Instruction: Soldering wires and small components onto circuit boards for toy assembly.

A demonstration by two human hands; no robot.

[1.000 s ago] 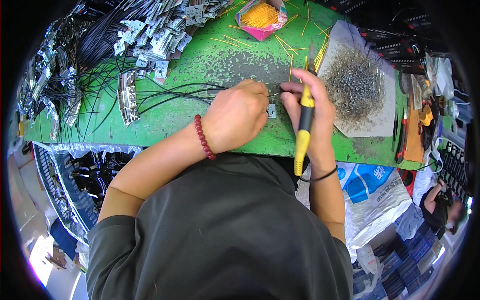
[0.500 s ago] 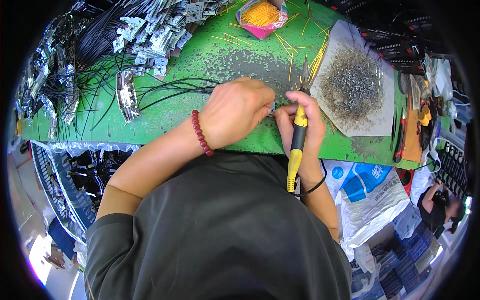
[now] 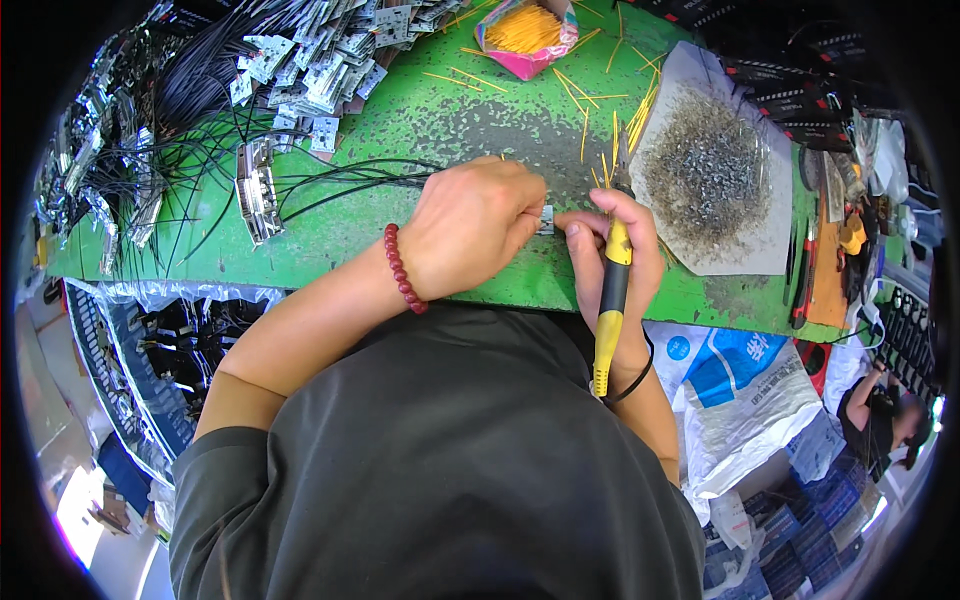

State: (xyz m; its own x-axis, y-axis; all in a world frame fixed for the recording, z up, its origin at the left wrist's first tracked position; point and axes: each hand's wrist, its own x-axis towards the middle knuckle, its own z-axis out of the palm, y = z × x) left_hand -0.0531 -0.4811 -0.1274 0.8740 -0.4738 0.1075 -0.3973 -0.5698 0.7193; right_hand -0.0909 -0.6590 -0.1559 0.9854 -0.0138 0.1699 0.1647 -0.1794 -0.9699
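My left hand [image 3: 478,222] is closed in a pinch, and a small white circuit board [image 3: 546,220] shows just past its fingertips. Black cables [image 3: 365,172] run from under that hand to a metal connector block [image 3: 257,192] at the left. My right hand [image 3: 625,255] is wrapped round a yellow and black soldering iron [image 3: 614,290], tip upward. Its index finger reaches toward the board, a little apart from it. Thin yellow wires [image 3: 606,172] stand beside the iron's upper end, partly hidden by it; whether my fingers hold any, I cannot tell.
A pile of white boards [image 3: 325,75] with black cables fills the back left. A pink pouch [image 3: 525,55] of yellow wires stands at the back. Right lies a pale sheet [image 3: 740,255] strewn with dark debris. Hand tools [image 3: 804,275] lie farther right; another person [image 3: 880,415] sits beyond.
My right hand has shifted right, away from my left fingertips, carrying the soldering iron with it. More of the small board now shows. My left hand has barely moved.
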